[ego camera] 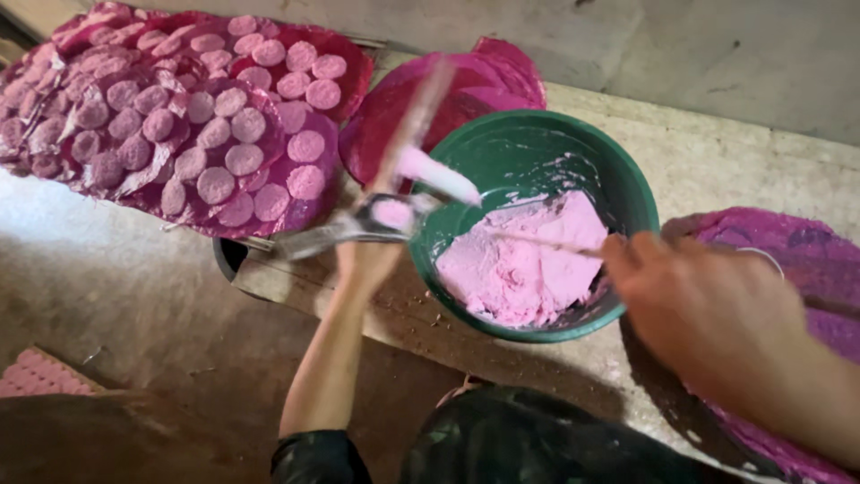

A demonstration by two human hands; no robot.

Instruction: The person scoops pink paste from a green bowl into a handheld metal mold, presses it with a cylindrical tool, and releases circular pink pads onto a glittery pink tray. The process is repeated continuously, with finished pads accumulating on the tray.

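My left hand is gripping a metal press mould just left of the green bowl. My right hand is closing around a thin stick poking into pink dough. Pink discs are sitting on magenta sheets far left on the surface.

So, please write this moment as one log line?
left hand: holds metal mould | right hand: holds thin stick in pink paste | green bowl | pink discs on trays
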